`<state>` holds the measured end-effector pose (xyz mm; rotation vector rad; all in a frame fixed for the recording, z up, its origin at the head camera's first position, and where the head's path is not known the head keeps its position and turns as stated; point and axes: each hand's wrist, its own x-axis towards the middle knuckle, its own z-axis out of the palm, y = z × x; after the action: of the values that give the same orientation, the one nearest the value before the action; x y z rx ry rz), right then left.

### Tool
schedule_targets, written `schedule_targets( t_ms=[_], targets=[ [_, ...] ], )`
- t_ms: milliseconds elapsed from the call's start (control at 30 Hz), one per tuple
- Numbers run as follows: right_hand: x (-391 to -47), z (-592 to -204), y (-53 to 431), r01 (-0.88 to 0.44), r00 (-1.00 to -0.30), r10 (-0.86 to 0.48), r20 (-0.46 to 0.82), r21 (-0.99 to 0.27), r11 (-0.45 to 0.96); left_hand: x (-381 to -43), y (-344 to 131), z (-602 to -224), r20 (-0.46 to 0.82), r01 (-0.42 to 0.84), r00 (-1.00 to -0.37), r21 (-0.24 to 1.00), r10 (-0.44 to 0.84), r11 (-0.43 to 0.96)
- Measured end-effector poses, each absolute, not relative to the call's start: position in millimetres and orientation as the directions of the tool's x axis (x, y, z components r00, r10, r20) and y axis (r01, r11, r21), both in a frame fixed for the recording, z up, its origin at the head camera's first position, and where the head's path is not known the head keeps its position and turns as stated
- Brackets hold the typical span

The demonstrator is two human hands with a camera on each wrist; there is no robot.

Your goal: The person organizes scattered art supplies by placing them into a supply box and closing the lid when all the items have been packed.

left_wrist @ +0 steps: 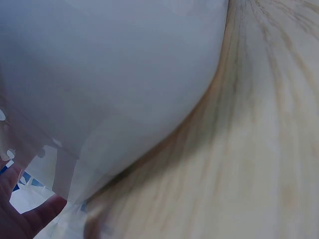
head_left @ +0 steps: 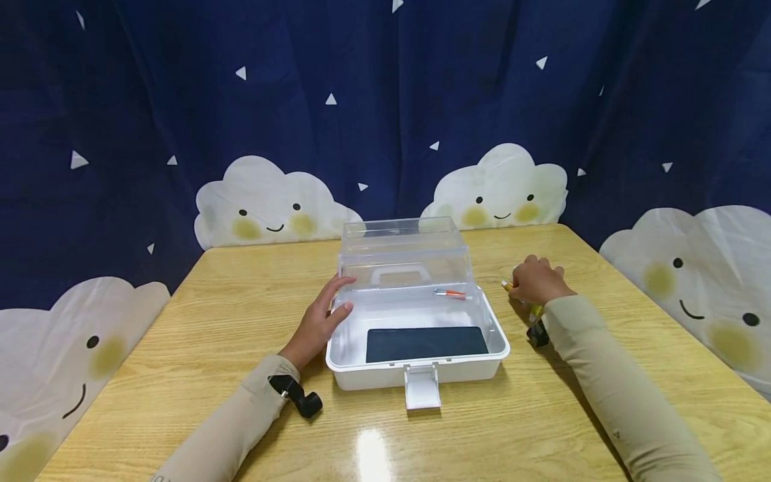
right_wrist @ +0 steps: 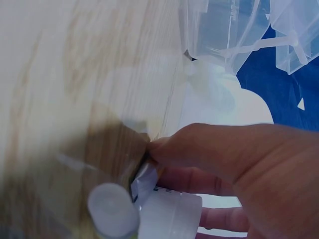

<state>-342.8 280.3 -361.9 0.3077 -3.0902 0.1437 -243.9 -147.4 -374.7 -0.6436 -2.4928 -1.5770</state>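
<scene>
Now the left hand [head_left: 319, 321] rests flat on the open box [head_left: 415, 335], steadying it. Right hand [head_left: 536, 281] grips small tubes [right_wrist: 144, 211] on the table [head_left: 211, 301]; lifting them into the box probably comes next.

A wooden table [head_left: 241, 281] with a pale grain lies under both hands and runs out past them on every side. Between the left hand [head_left: 319, 320] and the right hand [head_left: 536, 281], an orange and white pen [head_left: 450, 292] lies inside the clear storage box [head_left: 415, 375]. A dark blue flat pad [head_left: 426, 343] lies just right of the left hand, nearer the person than the pen. Beyond both hands hangs a navy curtain [head_left: 385, 100] with small white triangles and smiling white clouds [head_left: 265, 201].
</scene>
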Motion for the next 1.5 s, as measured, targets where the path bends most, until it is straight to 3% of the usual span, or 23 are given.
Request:
schedule_targets(
  t_ms=[1500],
  targets=[
    [-340.9, -351.5, 271.7, -0.159, -0.986, -0.15, 0.067, -0.158, 0.975, -243.8, -147.0, -374.9, 0.321, 0.414, -0.901, 0.836, 0.291, 0.359]
  ],
)
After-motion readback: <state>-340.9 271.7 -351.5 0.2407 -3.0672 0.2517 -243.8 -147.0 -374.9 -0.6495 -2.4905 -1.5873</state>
